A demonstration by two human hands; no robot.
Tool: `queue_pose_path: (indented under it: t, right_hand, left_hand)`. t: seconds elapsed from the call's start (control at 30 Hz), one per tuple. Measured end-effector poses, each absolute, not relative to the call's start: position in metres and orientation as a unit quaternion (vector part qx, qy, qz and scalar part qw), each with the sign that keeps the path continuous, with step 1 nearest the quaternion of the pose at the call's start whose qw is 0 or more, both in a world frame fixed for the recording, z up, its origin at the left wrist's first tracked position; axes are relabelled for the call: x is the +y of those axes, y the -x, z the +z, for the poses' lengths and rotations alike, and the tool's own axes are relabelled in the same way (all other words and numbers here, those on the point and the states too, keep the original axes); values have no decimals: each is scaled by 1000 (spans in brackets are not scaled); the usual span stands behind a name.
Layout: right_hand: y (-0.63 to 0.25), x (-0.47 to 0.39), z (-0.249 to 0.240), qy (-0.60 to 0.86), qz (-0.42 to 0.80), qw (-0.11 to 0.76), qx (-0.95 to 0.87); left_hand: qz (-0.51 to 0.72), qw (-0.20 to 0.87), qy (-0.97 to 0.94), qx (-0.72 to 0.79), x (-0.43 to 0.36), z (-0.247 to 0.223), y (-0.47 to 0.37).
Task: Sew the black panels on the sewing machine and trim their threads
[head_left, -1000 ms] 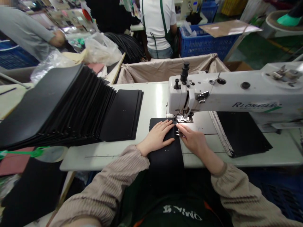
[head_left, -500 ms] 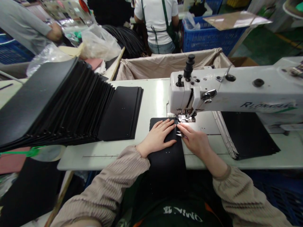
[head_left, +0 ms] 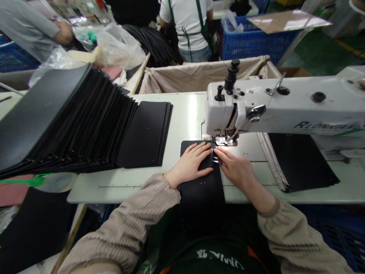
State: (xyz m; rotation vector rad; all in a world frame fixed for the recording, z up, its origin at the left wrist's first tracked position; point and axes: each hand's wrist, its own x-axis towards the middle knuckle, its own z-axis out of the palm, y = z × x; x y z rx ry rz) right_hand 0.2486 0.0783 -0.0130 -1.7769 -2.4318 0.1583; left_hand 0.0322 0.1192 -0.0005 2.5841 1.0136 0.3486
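My left hand (head_left: 192, 161) lies flat with fingers stretched out on a black panel (head_left: 201, 198), which looks like leather. The panel runs from the sewing machine's needle area down over the table's front edge toward my lap. My right hand (head_left: 235, 167) is closed around small thread snips (head_left: 217, 161), whose pointed blades stick out to the left over the panel. Its fingertips press at the panel's right edge, just in front of the presser foot (head_left: 225, 141). The snips' handles are hidden in my palm. Above stands the white sewing machine head (head_left: 224, 108).
A tall stack of black panels (head_left: 68, 125) leans on the left, with a few flat panels (head_left: 142, 135) beside it. More panels (head_left: 299, 163) lie under the machine arm. Behind the table are a cloth-lined bin (head_left: 176, 80), a blue crate (head_left: 256, 42) and a co-worker (head_left: 188, 32).
Both hands and the panel stay in almost the same place by the presser foot. The whole view has shifted slightly.
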Motion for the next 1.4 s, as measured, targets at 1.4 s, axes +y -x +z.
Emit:
queue_pose_path:
  t: [1.4]
  right_hand:
    - [-249,78,-13,586,63,86,-803]
  left_hand:
    - [146,135,-917,346,124,-4,-29]
